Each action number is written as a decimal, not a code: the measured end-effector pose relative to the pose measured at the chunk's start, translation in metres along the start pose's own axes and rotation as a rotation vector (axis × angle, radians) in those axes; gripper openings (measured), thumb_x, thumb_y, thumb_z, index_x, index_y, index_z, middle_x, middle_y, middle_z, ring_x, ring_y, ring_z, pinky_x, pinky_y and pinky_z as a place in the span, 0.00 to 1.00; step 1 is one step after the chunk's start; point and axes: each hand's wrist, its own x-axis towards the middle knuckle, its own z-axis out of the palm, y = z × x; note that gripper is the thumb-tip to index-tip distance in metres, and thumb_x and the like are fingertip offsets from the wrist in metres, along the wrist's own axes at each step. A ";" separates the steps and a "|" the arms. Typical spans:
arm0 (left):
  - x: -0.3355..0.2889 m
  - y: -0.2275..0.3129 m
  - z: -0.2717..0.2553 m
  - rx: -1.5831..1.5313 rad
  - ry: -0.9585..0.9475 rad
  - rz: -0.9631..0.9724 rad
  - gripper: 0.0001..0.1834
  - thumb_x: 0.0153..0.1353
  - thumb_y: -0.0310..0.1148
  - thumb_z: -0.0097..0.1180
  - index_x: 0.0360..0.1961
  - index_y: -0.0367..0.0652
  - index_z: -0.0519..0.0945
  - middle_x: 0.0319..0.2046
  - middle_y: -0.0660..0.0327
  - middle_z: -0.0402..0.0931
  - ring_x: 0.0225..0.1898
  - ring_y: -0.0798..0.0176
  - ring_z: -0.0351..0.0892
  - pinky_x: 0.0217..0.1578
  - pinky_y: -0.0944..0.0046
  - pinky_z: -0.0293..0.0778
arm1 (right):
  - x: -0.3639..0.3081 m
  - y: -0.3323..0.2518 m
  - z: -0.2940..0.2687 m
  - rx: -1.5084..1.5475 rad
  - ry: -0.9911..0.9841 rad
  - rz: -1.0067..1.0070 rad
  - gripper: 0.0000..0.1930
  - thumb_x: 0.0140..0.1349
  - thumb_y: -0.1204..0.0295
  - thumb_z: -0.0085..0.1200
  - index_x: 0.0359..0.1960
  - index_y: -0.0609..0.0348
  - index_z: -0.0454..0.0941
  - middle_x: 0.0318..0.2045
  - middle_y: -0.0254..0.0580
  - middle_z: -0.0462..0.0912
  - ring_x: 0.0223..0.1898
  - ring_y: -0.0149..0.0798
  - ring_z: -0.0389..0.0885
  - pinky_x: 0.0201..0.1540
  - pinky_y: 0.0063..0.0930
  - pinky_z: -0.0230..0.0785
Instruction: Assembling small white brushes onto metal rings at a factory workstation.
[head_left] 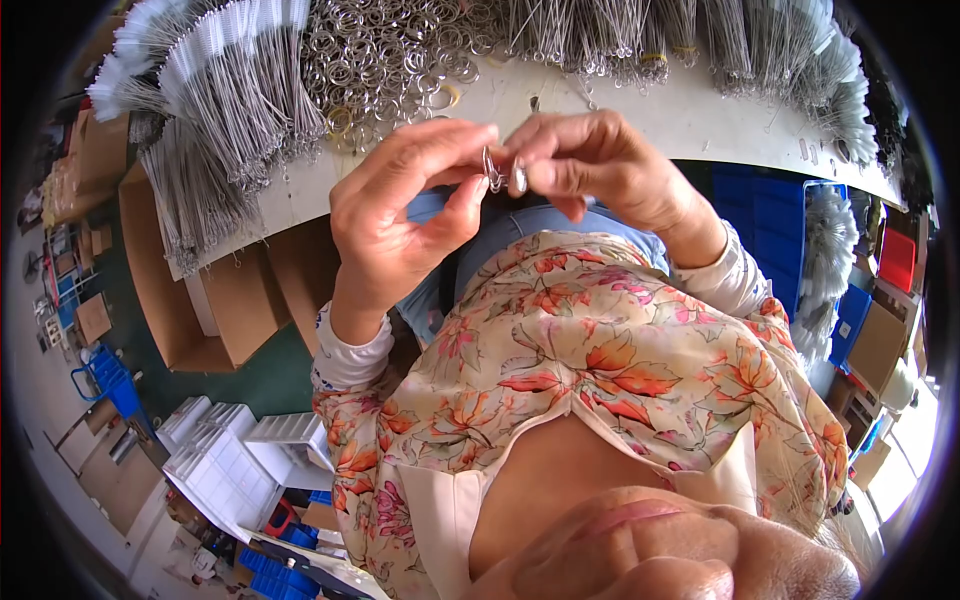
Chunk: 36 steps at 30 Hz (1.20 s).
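My left hand (400, 195) pinches a small shiny metal ring (489, 160) between thumb and fingertips, just in front of the table's near edge. Close against it is my right hand (615, 170), its thumb and fingers pressed together. Something small and bright shows at the right fingertips, too small to name. Beyond my hands lies a wide heap of loose metal rings (375, 60) on the white table (640, 118). To its left sit bundles of thin wire brushes (245, 85) with pale bristles and looped wire ends.
More wire brushes (770, 50) line the table's far right. An open cardboard box (190, 290) stands below the table at left. White plastic crates (225, 455) are at lower left. Blue bins (755, 225) and brush bundles (828, 255) stand at right.
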 end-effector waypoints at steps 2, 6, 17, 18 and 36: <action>-0.001 0.000 0.003 0.031 0.061 0.044 0.14 0.50 0.13 0.52 0.40 0.27 0.77 0.42 0.46 0.74 0.39 0.58 0.80 0.38 0.67 0.78 | 0.001 -0.004 0.001 0.006 0.079 -0.031 0.09 0.59 0.67 0.56 0.33 0.59 0.81 0.21 0.28 0.76 0.20 0.20 0.69 0.22 0.14 0.61; 0.001 0.001 0.003 0.226 0.101 0.226 0.16 0.49 0.12 0.53 0.42 0.24 0.75 0.41 0.46 0.75 0.38 0.58 0.79 0.38 0.66 0.79 | 0.003 -0.023 0.015 -0.064 0.130 -0.125 0.09 0.58 0.67 0.58 0.33 0.60 0.81 0.20 0.28 0.76 0.19 0.20 0.68 0.21 0.14 0.60; 0.016 0.014 -0.013 0.275 -0.056 0.130 0.15 0.49 0.14 0.52 0.41 0.26 0.77 0.39 0.48 0.78 0.36 0.64 0.80 0.37 0.71 0.77 | 0.008 -0.026 0.009 -0.244 0.018 -0.084 0.05 0.56 0.73 0.59 0.31 0.61 0.80 0.22 0.30 0.78 0.19 0.20 0.70 0.23 0.14 0.63; 0.017 0.014 -0.011 0.165 -0.035 0.041 0.14 0.51 0.15 0.52 0.41 0.30 0.78 0.39 0.52 0.77 0.32 0.68 0.78 0.36 0.72 0.76 | 0.007 -0.023 0.010 -0.249 0.053 -0.115 0.06 0.56 0.73 0.59 0.32 0.62 0.79 0.23 0.30 0.78 0.20 0.21 0.70 0.23 0.14 0.64; -0.012 -0.001 -0.019 0.216 0.031 -0.260 0.05 0.61 0.29 0.53 0.35 0.39 0.76 0.22 0.68 0.74 0.19 0.77 0.67 0.18 0.77 0.62 | 0.028 -0.005 0.014 -0.217 0.041 -0.088 0.08 0.58 0.73 0.56 0.36 0.63 0.78 0.24 0.30 0.78 0.22 0.20 0.71 0.24 0.14 0.63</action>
